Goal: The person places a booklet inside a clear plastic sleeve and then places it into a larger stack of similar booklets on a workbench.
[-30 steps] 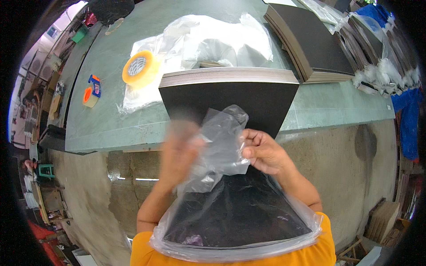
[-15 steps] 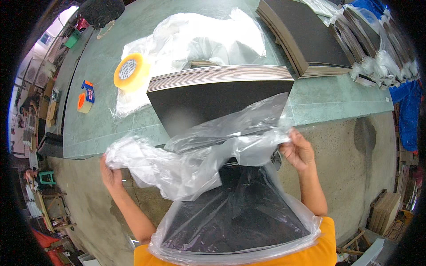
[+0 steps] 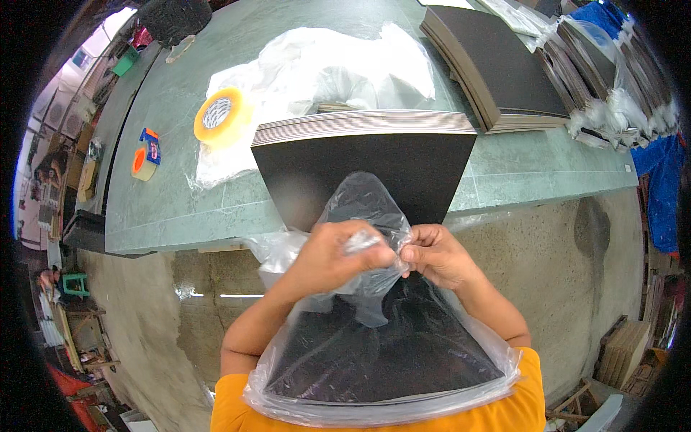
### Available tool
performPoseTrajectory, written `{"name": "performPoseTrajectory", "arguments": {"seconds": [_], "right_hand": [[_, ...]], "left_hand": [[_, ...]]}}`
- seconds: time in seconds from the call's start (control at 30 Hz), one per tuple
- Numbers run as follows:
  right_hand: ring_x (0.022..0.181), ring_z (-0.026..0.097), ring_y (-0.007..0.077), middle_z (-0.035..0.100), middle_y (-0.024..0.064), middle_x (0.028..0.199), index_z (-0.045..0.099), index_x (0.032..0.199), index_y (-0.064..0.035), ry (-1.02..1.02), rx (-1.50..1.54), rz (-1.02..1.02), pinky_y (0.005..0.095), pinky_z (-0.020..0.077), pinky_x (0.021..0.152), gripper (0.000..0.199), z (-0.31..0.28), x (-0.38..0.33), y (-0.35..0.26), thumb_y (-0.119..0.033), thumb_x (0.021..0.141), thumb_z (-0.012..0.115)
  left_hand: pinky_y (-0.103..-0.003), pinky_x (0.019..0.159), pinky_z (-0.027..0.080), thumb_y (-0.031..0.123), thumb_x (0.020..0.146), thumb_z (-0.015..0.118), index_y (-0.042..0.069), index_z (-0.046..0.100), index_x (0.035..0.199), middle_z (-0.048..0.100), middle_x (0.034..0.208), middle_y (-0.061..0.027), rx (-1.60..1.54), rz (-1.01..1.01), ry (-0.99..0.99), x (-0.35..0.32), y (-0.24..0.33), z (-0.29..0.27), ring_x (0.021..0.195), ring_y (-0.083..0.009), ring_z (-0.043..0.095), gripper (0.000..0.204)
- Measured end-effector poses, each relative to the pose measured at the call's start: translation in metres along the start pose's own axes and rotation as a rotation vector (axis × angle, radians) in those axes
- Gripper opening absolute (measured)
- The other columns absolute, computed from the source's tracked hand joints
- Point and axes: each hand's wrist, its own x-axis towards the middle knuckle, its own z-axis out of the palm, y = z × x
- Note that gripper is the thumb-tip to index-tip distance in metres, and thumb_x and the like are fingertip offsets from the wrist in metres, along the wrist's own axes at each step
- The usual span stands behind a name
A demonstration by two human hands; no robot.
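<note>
Both hands, left hand (image 3: 335, 252) & right hand (image 3: 435, 255), pinch clear, crinkled plastic bag (image 3: 374, 209) w/ black sheets.

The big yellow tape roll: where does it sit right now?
In the head view, the yellow tape roll lies upper left on the green table, on crumpled clear plastic, left of the black sheet stack.

The left hand (image 3: 335, 255) covers part of the bag (image 3: 381, 345) mouth; its fingertips are motion-blurred. The bag's lower edge is cut off by the frame bottom. Film glare obscures the dark sheets (image 3: 389, 360) inside; their count cannot be determined. The white plastic (image 3: 338, 68) hides the rear of the stack (image 3: 363, 155). Items at the left rim are too small to identify.
</note>
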Motion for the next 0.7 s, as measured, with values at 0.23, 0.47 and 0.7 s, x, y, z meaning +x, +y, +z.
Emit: {"name": "performPoseTrajectory", "arguments": {"seconds": [0.23, 0.47, 0.7], "right_hand": [[0.064, 0.052, 0.0131, 0.054, 0.0028, 0.069, 0.051, 0.072, -0.0065, -0.154, 0.497, -0.223, 0.0262, 0.0416, 0.058, 0.015, -0.015, -0.005, -0.015, -0.017, 0.082, 0.055], [0.081, 0.051, 0.0146, 0.055, 0.0092, 0.090, 0.060, 0.071, -0.0031, -0.123, -0.423, -0.419, 0.0278, 0.0408, 0.070, 0.013, 0.010, -0.008, -0.023, -0.015, 0.077, 0.061], [0.109, 0.043, 0.0269, 0.046, 0.0166, 0.115, 0.059, 0.080, -0.0039, -0.091, -0.791, -0.787, 0.0408, 0.0313, 0.092, 0.029, 0.049, -0.009, -0.068, -0.021, 0.062, 0.073]], "left_hand": [[-0.028, 0.061, 0.044, 0.019, 0.074, 0.063, 0.005, 0.059, 0.085, 0.059, 0.074, -0.0051, 0.457, -0.209, 0.464, -0.025, -0.047, -0.059, 0.067, -0.0103, 0.053, 0.018], [-0.030, 0.064, 0.044, 0.026, 0.074, 0.062, 0.003, 0.053, 0.088, 0.058, 0.083, -0.0101, 0.417, 0.430, 0.693, -0.035, 0.045, -0.038, 0.073, -0.0203, 0.056, 0.029], [-0.028, 0.051, 0.042, 0.031, 0.081, 0.058, 0.004, 0.057, 0.081, 0.056, 0.064, -0.0032, 0.086, 0.107, -0.044, -0.019, 0.050, -0.001, 0.055, -0.0116, 0.052, 0.027]]}}
